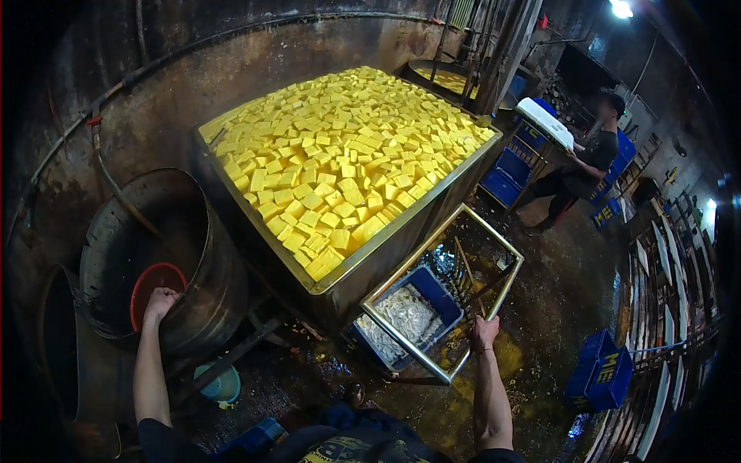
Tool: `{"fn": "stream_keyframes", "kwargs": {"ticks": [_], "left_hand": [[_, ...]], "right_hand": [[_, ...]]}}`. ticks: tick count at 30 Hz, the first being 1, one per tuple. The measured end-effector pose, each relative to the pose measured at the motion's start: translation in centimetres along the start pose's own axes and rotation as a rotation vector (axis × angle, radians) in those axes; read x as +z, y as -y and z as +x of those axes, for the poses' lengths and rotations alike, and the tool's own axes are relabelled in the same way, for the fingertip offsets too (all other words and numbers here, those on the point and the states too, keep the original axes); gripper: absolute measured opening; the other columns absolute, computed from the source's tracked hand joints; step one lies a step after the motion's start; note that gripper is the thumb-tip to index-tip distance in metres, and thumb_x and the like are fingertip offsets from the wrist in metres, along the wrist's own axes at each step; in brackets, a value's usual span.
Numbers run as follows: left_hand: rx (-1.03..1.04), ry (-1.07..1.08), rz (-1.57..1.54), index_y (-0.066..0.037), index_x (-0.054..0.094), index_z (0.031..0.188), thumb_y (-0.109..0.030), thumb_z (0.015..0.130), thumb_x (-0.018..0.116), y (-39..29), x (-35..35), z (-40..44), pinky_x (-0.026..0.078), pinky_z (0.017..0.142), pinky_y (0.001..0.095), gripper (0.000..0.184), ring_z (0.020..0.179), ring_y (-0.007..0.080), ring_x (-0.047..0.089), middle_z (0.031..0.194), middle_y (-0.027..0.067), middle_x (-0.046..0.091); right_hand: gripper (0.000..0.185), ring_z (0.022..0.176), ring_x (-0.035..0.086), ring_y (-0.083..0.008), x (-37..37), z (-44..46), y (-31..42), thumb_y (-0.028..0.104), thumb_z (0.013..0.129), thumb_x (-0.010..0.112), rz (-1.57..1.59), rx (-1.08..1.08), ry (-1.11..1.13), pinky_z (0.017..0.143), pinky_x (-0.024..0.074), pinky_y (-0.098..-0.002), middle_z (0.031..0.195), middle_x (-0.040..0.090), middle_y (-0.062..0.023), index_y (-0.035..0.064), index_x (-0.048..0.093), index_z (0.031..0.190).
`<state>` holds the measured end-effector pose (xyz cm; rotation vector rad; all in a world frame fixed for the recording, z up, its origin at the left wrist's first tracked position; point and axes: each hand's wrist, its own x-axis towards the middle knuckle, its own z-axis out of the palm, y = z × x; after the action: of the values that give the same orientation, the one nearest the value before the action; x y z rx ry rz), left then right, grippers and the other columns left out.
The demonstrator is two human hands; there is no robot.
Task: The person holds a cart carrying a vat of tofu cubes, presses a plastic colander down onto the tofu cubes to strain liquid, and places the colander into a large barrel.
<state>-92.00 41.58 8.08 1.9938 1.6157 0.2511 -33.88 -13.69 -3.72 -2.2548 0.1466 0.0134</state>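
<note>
Dark shirt (355,447) nearest; left hand (161,302) grips red basin (149,282), right hand (485,332) metal frame (406,343); wet floor (544,328), stained wall (255,62) beyond.

The drum (224,274) hides part of the red basin (149,281), and the bottom edge cuts the shirt print (363,451).

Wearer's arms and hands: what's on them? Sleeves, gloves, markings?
No gloves: left hand and right hand are both bare. Left sleeve and right sleeve are dark, nearly black, ending well short of the wrists. What looks like a thin band circles the right wrist; too small to identify. No cables or markings visible on either arm.
</note>
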Motion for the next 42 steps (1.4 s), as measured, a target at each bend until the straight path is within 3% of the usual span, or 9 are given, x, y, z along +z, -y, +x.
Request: {"fn": "stream_keyframes", "kwargs": {"ticks": [14, 20, 22, 25, 28, 36, 42], "left_hand": [[-0.019, 0.011, 0.013, 0.0, 0.068, 0.08, -0.022, 0.072, 0.067, -0.7, -0.2, -0.4, 0.047, 0.073, 0.0332, 0.023, 0.078, 0.0213, 0.064, 0.079, 0.0134, 0.067], [0.034, -0.015, 0.018, -0.001, 0.067, 0.077, -0.023, 0.072, 0.067, -0.1, 0.0, -0.1, 0.047, 0.071, 0.0324, 0.023, 0.075, 0.0199, 0.064, 0.076, 0.012, 0.067], [0.024, -0.025, -0.004, -0.001, 0.067, 0.076, -0.023, 0.072, 0.067, -0.7, -0.1, -0.5, 0.047, 0.07, 0.0323, 0.023, 0.073, 0.0196, 0.064, 0.075, 0.0116, 0.067], [-0.016, 0.013, 0.007, -0.001, 0.067, 0.076, -0.024, 0.072, 0.068, -1.1, -0.3, -0.7, 0.047, 0.07, 0.0322, 0.023, 0.073, 0.0202, 0.064, 0.075, 0.0116, 0.067], [0.011, -0.005, 0.006, -0.001, 0.067, 0.076, -0.024, 0.072, 0.068, 0.5, 0.1, 0.4, 0.047, 0.069, 0.0321, 0.023, 0.072, 0.0201, 0.063, 0.074, 0.0112, 0.067], [0.023, -0.025, 0.056, -0.001, 0.068, 0.077, -0.024, 0.072, 0.069, -2.1, -0.6, -1.5, 0.047, 0.069, 0.0323, 0.023, 0.072, 0.0201, 0.063, 0.073, 0.0111, 0.067], [0.055, -0.005, 0.003, -0.001, 0.068, 0.077, -0.024, 0.072, 0.068, 0.4, 0.1, 0.2, 0.047, 0.068, 0.0322, 0.023, 0.069, 0.0189, 0.062, 0.069, 0.0097, 0.065]], "right_hand": [[0.041, 0.072, 0.059, -0.0337, -0.1, 0.2, -0.5, 0.024, 0.072, 0.07, -0.077, -0.143, -0.055, 0.064, 0.0455, -0.0424, 0.077, 0.059, -0.0187, -0.0021, 0.046, 0.092], [0.042, 0.074, 0.06, -0.0354, -0.5, -0.7, 0.7, 0.024, 0.074, 0.07, -0.064, -0.106, -0.069, 0.064, 0.0453, -0.0433, 0.077, 0.059, -0.019, -0.0029, 0.046, 0.095], [0.044, 0.08, 0.06, -0.033, -1.1, -1.1, 1.6, 0.016, 0.07, 0.068, -0.058, -0.028, -0.008, 0.073, 0.0464, -0.0414, 0.086, 0.061, -0.0193, -0.0015, 0.048, 0.105], [0.042, 0.08, 0.06, -0.0331, -0.5, -0.5, 1.0, 0.016, 0.07, 0.068, -0.034, 0.029, -0.004, 0.073, 0.0463, -0.0414, 0.085, 0.061, -0.0195, -0.0019, 0.048, 0.103], [0.034, 0.069, 0.058, -0.03, -0.2, -0.3, 0.4, 0.019, 0.073, 0.066, -0.068, -0.063, -0.054, 0.062, 0.0456, -0.0406, 0.076, 0.058, -0.0175, -0.002, 0.047, 0.093], [0.035, 0.069, 0.058, -0.03, -0.7, -0.9, 1.0, 0.02, 0.072, 0.067, -0.043, -0.054, -0.036, 0.062, 0.0456, -0.0408, 0.075, 0.058, -0.0177, -0.0016, 0.046, 0.091], [0.037, 0.069, 0.059, -0.0309, -0.2, -0.2, 0.3, 0.021, 0.071, 0.068, -0.077, -0.081, -0.054, 0.063, 0.0456, -0.0422, 0.075, 0.058, -0.018, -0.0017, 0.047, 0.091]]}}
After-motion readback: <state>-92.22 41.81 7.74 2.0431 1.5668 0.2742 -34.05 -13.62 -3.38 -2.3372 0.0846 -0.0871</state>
